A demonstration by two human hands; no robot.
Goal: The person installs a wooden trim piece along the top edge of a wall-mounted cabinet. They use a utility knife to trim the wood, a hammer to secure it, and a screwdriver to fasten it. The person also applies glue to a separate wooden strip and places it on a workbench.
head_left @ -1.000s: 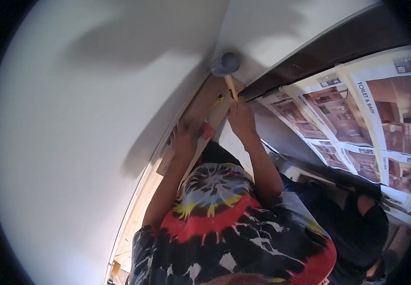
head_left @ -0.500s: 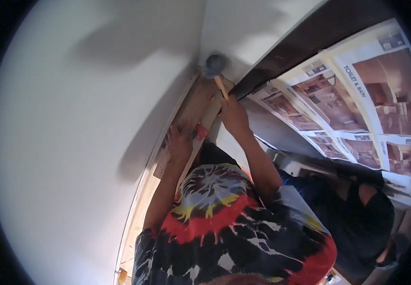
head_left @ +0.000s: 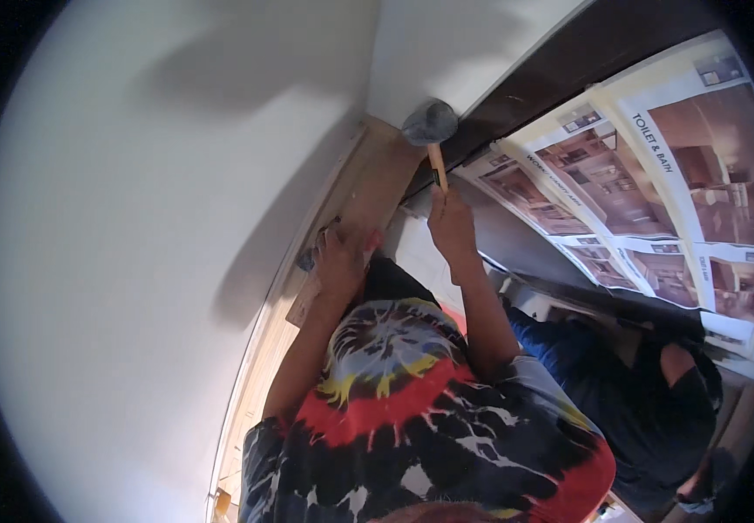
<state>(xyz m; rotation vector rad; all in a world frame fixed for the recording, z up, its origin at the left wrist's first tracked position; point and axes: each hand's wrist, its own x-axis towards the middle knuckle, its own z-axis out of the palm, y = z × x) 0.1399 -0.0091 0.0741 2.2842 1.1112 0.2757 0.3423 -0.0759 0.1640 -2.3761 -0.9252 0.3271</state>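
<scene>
My right hand [head_left: 453, 228] grips the wooden handle of a rubber mallet [head_left: 431, 122]. The mallet's round dark grey head is raised near the corner where the white walls meet, beside a dark panel edge. A long wooden board [head_left: 368, 179] runs along the foot of the left wall toward that corner. Over the board, my left hand [head_left: 340, 260] rests with its fingers bent. A bit of red [head_left: 374, 239] shows at one side of it and a dark grey piece [head_left: 307, 260] at the other; the hand hides what lies between.
White wall [head_left: 133, 261] rises close on my left. To the right, a dark panel carries taped printed sheets with room pictures [head_left: 603, 183]. Another person in dark clothes [head_left: 638, 401] is low at the right, close to my right arm.
The mallet and my right hand have swung right, away from the board's far end. My left hand has shifted slightly right, and less of the red piece shows.
</scene>
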